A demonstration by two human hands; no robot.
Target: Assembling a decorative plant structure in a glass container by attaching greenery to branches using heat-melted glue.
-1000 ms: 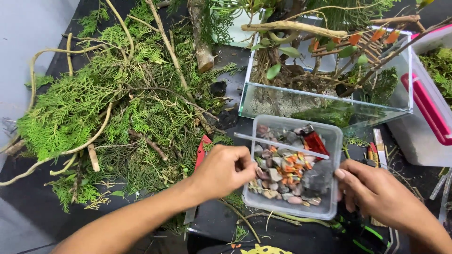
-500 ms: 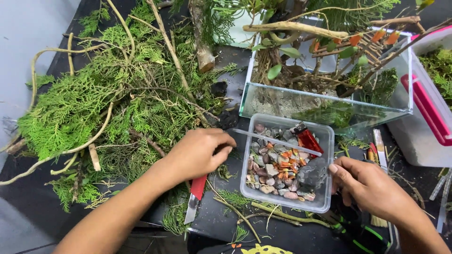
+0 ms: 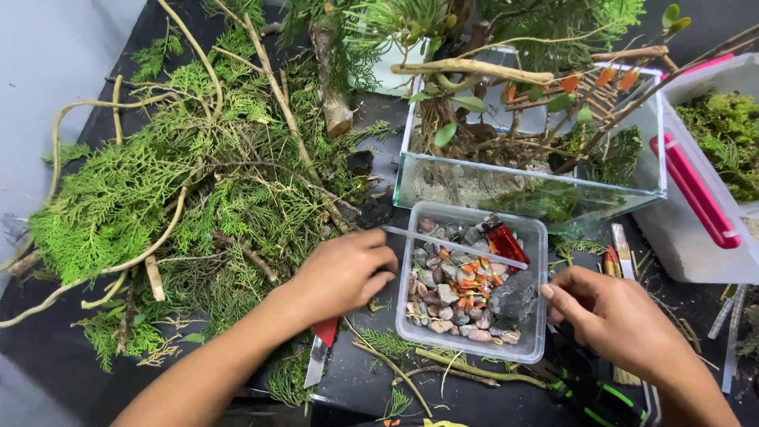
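Head view: your left hand (image 3: 344, 273) rests knuckles-up against the left wall of the clear square plastic tub of mixed pebbles (image 3: 472, 282), fingers curled loosely; whether it grips anything underneath cannot be told. Your right hand (image 3: 613, 316) steadies the tub's right wall, thumb hooked at the rim, fingers narrow and closed on nothing else that shows. The tub sits toward the front edge of the black tabletop (image 3: 360, 379), just in front of the rectangular glass tank (image 3: 530, 178).

As a judgement of progress: the tank already holds pale sand, branches and greenery, so planting looks well advanced, while the pebbles are all in the tub, and the heap of green conifer cuttings (image 3: 170, 198) covers the tabletop's left half unsorted.

A thin clear stick (image 3: 451, 245) lies across the tub's rim. A red-handled blade (image 3: 320, 356) pokes out from under your left wrist, its handle mostly hidden. The white bin with a pink handle (image 3: 696, 198) is cut off at the right edge, and the tools by your right wrist are too crowded to identify.
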